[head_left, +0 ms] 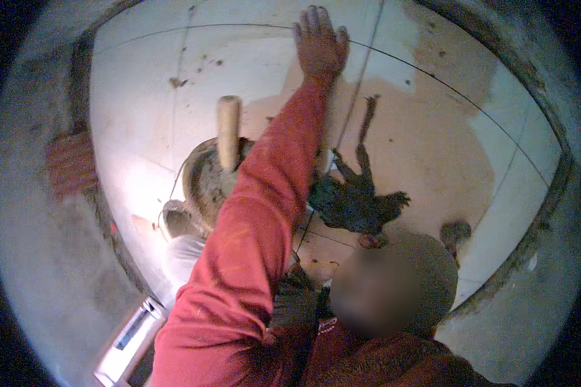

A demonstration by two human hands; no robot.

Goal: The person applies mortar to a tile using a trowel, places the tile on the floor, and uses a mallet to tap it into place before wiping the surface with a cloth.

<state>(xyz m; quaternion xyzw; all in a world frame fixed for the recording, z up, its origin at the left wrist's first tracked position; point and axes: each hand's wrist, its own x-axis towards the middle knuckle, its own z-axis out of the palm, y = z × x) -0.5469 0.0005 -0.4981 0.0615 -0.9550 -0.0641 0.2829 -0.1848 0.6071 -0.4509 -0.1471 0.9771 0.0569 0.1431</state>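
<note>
My left hand (319,48) is open, palm down with fingers spread on the pale tiled floor (135,97), at the top of the view. Its red-sleeved arm crosses the middle and partly hides a round container of grey material (206,174). A pale cylindrical object, perhaps a handle (228,132), stands out over that container. Right of my arm lies a dark, irregular, branching patch (348,200) on the tiles. My right hand is not in view.
Rough grey edging borders the tiles. A reddish block (71,164) lies at the left, a small grey container (177,219) beside the round one, and a shiny metal object (126,342) at lower left. A blurred rounded area covers part of the lower right.
</note>
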